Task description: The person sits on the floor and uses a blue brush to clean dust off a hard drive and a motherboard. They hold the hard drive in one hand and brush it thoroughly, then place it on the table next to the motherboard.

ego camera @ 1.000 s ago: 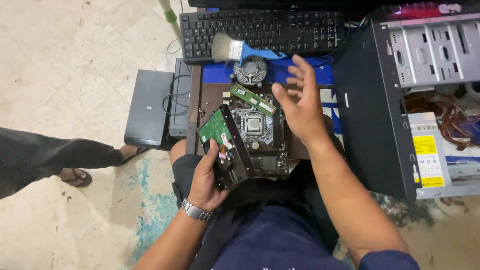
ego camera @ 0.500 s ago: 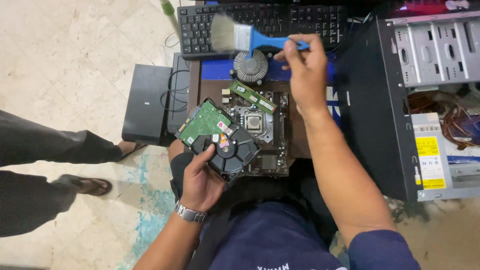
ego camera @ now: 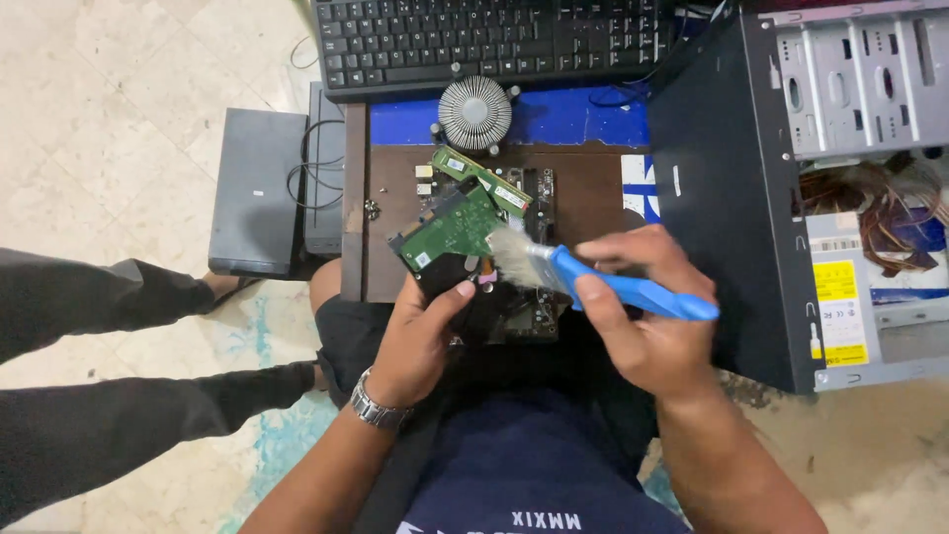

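My right hand (ego camera: 647, 331) is closed around the blue handle of a paintbrush (ego camera: 593, 277), its pale bristles touching the green board of the hard drive (ego camera: 450, 232) that my left hand (ego camera: 415, 341) clamps from below, tilted up over my lap. I judge the dusting barely begun: the bristles sit at one edge only. Beyond the drive lie the motherboard (ego camera: 529, 193) and round cooler fan (ego camera: 474, 111), untouched; both forearms angle inward.

Pale beige tiled floor (ego camera: 119, 89), evenly lit, with a worn turquoise patch (ego camera: 262, 415) near the seated person. A low dark-brown worktop (ego camera: 583, 198) with a blue strip stands between scattered computer gear.
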